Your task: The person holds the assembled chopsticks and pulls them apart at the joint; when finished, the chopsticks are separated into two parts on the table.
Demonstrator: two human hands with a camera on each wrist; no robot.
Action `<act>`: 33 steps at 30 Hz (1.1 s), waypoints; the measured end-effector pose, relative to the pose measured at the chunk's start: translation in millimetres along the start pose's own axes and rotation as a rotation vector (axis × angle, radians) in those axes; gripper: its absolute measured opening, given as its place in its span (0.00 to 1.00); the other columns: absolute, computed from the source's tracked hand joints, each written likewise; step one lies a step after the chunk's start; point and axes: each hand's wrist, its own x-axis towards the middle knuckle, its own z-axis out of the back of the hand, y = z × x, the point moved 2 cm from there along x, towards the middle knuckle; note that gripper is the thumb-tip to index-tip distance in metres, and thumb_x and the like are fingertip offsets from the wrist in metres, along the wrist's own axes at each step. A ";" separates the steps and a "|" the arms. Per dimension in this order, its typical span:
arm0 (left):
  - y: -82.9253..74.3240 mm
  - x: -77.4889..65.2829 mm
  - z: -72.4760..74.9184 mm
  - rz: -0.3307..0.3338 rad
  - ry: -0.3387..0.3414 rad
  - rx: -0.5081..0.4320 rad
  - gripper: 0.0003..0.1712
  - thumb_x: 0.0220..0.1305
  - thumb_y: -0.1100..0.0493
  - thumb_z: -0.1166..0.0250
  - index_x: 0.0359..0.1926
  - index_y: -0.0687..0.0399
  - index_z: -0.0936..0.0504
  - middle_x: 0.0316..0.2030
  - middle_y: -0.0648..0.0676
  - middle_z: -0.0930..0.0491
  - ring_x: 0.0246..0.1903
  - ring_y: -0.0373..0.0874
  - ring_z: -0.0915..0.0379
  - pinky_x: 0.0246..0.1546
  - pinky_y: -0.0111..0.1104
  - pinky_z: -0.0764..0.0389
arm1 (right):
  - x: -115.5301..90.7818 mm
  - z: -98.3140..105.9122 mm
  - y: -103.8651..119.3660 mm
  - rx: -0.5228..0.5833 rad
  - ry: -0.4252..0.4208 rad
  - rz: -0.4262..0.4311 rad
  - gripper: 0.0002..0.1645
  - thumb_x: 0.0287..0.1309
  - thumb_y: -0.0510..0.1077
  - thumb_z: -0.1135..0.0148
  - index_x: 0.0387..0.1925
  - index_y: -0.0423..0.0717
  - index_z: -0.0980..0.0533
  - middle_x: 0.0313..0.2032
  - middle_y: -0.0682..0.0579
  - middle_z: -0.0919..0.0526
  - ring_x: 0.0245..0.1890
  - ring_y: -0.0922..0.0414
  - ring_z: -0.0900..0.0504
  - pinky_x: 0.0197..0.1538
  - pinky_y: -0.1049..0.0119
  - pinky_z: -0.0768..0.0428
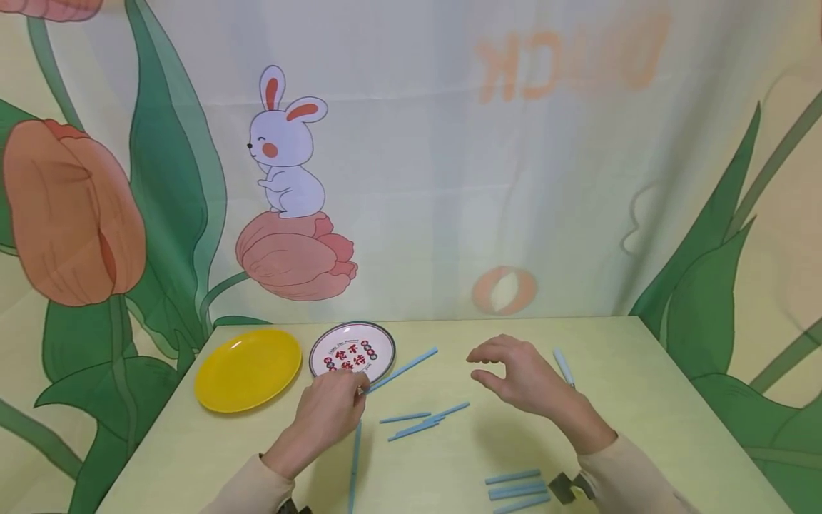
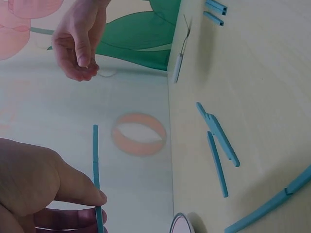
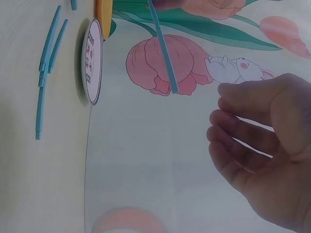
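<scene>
My left hand pinches one end of a thin light-blue stick between thumb and fingers. Held above the table, the stick slants up to the right, and a joint shows along it in the left wrist view. My right hand hovers to the right with fingers bent loosely and nothing between them. Below and between the hands, several blue sticks lie close together, some touching or overlapping. A longer jointed blue stick lies under the left forearm's right side.
At the back left are a yellow plate and a white plate with red characters. More blue sticks lie side by side at the front right. A fork with a pale handle rests near the back right. A printed curtain hangs behind the table.
</scene>
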 end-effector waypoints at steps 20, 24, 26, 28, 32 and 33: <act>-20.0 31.8 -3.0 -0.213 -0.041 -0.059 0.04 0.53 0.66 0.31 0.29 0.53 0.13 0.26 0.48 0.21 0.30 0.44 0.26 0.37 0.37 0.23 | 22.8 -7.7 11.0 -0.003 0.025 0.014 0.13 0.52 0.42 0.28 0.42 0.48 0.17 0.41 0.55 0.15 0.40 0.58 0.20 0.42 0.63 0.20; -26.4 35.7 -2.8 -0.232 -0.041 -0.073 0.04 0.53 0.67 0.31 0.29 0.54 0.13 0.26 0.49 0.20 0.31 0.44 0.26 0.38 0.37 0.23 | 24.7 -10.9 11.4 0.008 0.052 0.010 0.13 0.53 0.42 0.29 0.42 0.48 0.17 0.41 0.56 0.15 0.39 0.57 0.19 0.41 0.64 0.21; -29.5 37.1 -2.2 -0.240 -0.042 -0.073 0.04 0.54 0.67 0.31 0.30 0.54 0.13 0.26 0.48 0.21 0.31 0.44 0.26 0.37 0.36 0.23 | 25.4 -12.6 11.0 0.015 0.062 0.010 0.13 0.53 0.41 0.29 0.42 0.48 0.17 0.40 0.56 0.15 0.39 0.56 0.19 0.41 0.65 0.21; -32.4 38.8 -1.9 -0.244 -0.037 -0.066 0.04 0.55 0.66 0.32 0.30 0.54 0.13 0.26 0.48 0.21 0.31 0.43 0.27 0.36 0.35 0.24 | 25.5 -13.7 11.1 0.026 0.071 0.005 0.13 0.53 0.41 0.29 0.42 0.48 0.17 0.40 0.55 0.15 0.39 0.54 0.19 0.40 0.65 0.21; -37.4 41.4 -1.1 -0.221 -0.007 -0.064 0.03 0.57 0.64 0.32 0.32 0.53 0.13 0.27 0.47 0.21 0.31 0.42 0.28 0.36 0.34 0.25 | 25.3 -16.7 9.5 0.032 0.088 0.002 0.13 0.53 0.41 0.29 0.42 0.48 0.17 0.40 0.55 0.15 0.39 0.54 0.19 0.41 0.65 0.21; -38.6 41.8 -0.9 -0.217 -0.002 -0.062 0.03 0.57 0.64 0.32 0.32 0.53 0.12 0.27 0.47 0.21 0.31 0.41 0.28 0.36 0.33 0.24 | 25.2 -17.4 9.1 0.033 0.093 -0.001 0.13 0.54 0.41 0.29 0.42 0.48 0.17 0.40 0.56 0.15 0.39 0.55 0.19 0.41 0.65 0.21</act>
